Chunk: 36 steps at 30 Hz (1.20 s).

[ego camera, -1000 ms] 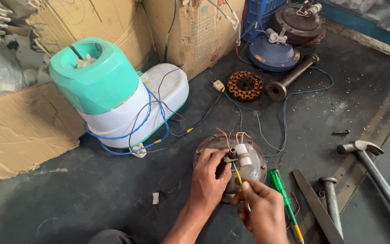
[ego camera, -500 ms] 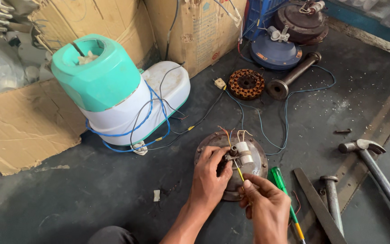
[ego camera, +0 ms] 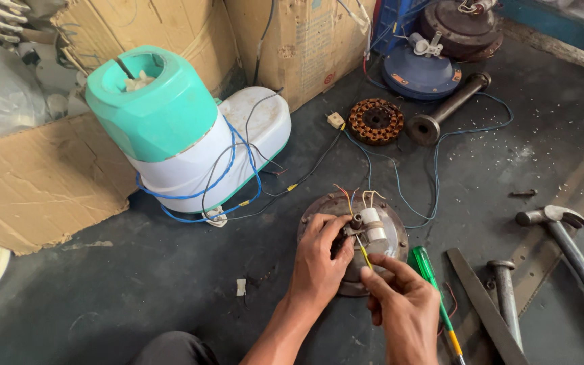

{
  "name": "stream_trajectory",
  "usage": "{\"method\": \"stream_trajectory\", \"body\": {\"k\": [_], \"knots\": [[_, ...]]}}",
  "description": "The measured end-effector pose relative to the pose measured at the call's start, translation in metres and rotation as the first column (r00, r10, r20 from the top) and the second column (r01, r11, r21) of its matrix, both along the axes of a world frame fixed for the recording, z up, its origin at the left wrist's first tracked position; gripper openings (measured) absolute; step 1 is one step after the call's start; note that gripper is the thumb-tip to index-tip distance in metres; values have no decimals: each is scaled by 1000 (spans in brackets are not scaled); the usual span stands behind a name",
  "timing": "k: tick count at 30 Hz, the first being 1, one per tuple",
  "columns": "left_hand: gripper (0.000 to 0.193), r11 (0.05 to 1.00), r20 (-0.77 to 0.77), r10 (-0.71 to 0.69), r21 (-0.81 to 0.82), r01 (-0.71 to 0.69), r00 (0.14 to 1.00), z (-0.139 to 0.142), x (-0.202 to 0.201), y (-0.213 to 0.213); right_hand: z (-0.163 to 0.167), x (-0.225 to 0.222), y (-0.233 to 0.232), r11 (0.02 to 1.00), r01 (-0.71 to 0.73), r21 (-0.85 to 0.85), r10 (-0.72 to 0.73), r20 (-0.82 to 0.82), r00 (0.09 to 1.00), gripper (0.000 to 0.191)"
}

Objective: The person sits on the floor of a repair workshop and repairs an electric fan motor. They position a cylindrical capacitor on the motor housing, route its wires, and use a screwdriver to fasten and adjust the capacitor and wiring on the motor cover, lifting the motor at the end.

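The round motor housing (ego camera: 319, 209) under the hands looks like dull, rust-stained metal, carrying a smooth white plastic capacitor (ego camera: 374, 224) and thin plastic-coated wires (ego camera: 366, 197). Just right of it lies a screwdriver (ego camera: 426, 265) with a glossy translucent green plastic handle. Left of the housing stands an appliance (ego camera: 184, 135) of smooth plastic, matt teal above and white below. Behind that, the boxes (ego camera: 28, 182) are rough brown cardboard. Above the housing, the stator (ego camera: 375, 122) shows coppery windings. The floor (ego camera: 136, 284) is matt, gritty grey.
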<state>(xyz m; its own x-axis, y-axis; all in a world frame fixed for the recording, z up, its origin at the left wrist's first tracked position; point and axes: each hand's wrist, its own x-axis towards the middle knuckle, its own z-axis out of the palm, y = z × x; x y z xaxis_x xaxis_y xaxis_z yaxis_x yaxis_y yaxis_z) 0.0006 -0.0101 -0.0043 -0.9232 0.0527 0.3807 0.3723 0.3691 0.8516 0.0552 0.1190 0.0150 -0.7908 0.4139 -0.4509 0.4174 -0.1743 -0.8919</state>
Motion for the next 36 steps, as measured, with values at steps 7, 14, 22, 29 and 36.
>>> {"method": "stream_trajectory", "body": {"k": [7, 14, 22, 29, 36], "knots": [[35, 1000, -1, 5, 5, -5, 1000, 1, -2, -3, -10, -1, -2, 971, 44, -234, -31, 59, 998, 34], [36, 1000, -4, -5, -6, 5, 1000, -1, -5, -6, -17, -2, -9, 993, -26, 118, 30, -37, 999, 29], [35, 1000, 0, -14, -12, 14, 1000, -1, -4, -9, -12, 4, -11, 914, -63, 401, 60, 20, 998, 33], [33, 1000, 19, -16, 1, 16, 1000, 1, -1, -13, -17, 6, -12, 949, -56, 310, 86, -83, 993, 33], [33, 1000, 29, -20, -6, 20, 999, -1, 0, -15, -23, 10, -14, 943, -51, 328, 92, -111, 990, 31]]}}
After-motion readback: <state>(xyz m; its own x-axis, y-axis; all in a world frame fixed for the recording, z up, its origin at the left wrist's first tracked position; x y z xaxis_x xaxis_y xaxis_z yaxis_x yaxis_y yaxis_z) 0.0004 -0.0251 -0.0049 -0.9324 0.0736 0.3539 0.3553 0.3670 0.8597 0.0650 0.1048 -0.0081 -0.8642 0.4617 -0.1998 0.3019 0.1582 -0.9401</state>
